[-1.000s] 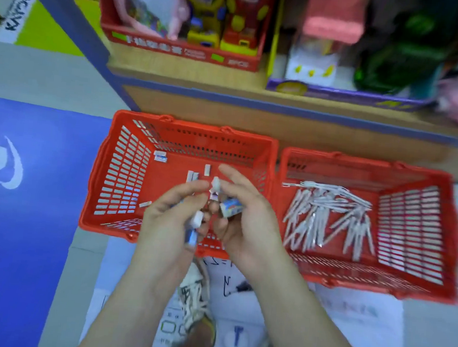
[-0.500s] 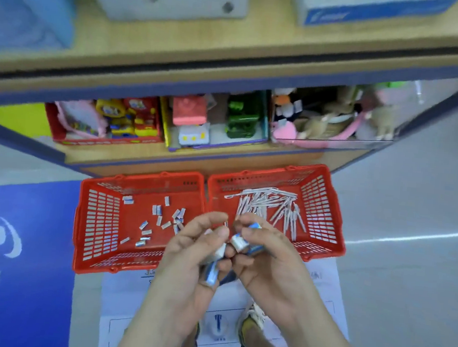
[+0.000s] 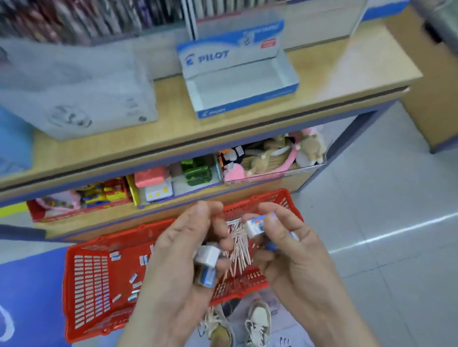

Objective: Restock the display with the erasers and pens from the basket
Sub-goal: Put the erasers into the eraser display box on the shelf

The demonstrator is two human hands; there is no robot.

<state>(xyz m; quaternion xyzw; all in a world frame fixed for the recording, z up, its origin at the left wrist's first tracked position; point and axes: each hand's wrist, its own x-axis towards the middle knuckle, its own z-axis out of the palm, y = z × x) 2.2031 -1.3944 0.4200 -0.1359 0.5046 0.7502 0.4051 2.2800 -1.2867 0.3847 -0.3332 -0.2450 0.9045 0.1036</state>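
Observation:
My left hand [image 3: 182,255] holds a couple of white-and-blue erasers [image 3: 206,265] in its curled fingers. My right hand [image 3: 290,250] pinches another eraser [image 3: 253,225] between thumb and fingers, with more blue ones tucked in the palm. Both hands hover above two red baskets on the floor. The left basket [image 3: 88,285] has several loose erasers [image 3: 135,287] in it. The right basket [image 3: 283,203] holds a pile of white pens [image 3: 239,249], mostly hidden by my hands. An open blue-and-white Pilot display box [image 3: 285,87] stands on the wooden shelf top, its tray bare.
Racks of pens [image 3: 70,12] line the back of the shelf [image 3: 341,80]. A grey box [image 3: 72,87] sits left of the Pilot box. Toys and plush [image 3: 273,155] fill the lower shelf. My shoes [image 3: 256,328] stand on printed paper; a blue floor mat [image 3: 11,306] lies left.
My view has tilted up from the baskets to the shelf top and display box. Both hands rose with the erasers still in them, and the right hand's eraser turned outward.

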